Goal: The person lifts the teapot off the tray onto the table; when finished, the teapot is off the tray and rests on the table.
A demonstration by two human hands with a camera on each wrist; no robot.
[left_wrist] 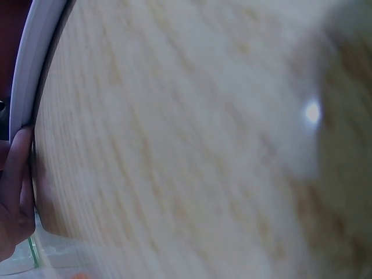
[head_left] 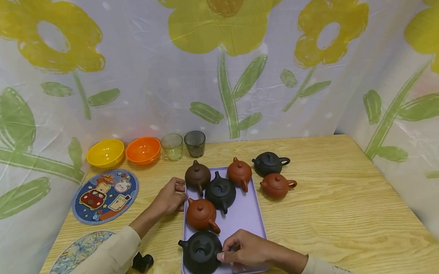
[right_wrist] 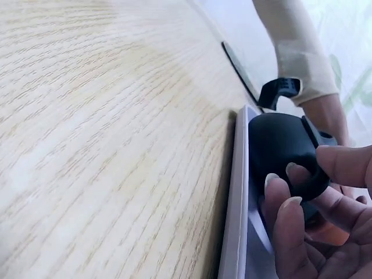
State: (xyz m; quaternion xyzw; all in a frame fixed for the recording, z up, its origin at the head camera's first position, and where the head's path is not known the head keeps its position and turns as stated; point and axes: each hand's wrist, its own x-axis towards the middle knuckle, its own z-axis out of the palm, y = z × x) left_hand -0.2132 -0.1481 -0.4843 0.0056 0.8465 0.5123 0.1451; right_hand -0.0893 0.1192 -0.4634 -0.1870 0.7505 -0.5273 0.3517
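My right hand (head_left: 246,249) pinches the handle of a large black teapot (head_left: 201,253) at the near left corner of the lilac tray (head_left: 244,220). In the right wrist view, thumb and fingers curl about that handle (right_wrist: 311,185), and the teapot sits inside the tray wall. My left hand (head_left: 171,196) grips the tray's left rim, its fingers right at the edge in the left wrist view. Also on the tray are a dark brown teapot (head_left: 197,176), another black teapot (head_left: 220,192) and two reddish-brown teapots, one at the far right (head_left: 239,172), one left of middle (head_left: 201,215).
Right of the tray stand a black teapot (head_left: 269,163) and a reddish-brown teapot (head_left: 278,185). Along the back are yellow (head_left: 106,154) and orange (head_left: 143,151) bowls, a greenish glass (head_left: 172,147) and a dark glass (head_left: 195,144). A blue oval placemat (head_left: 107,196) and a patterned one (head_left: 71,255) lie left.
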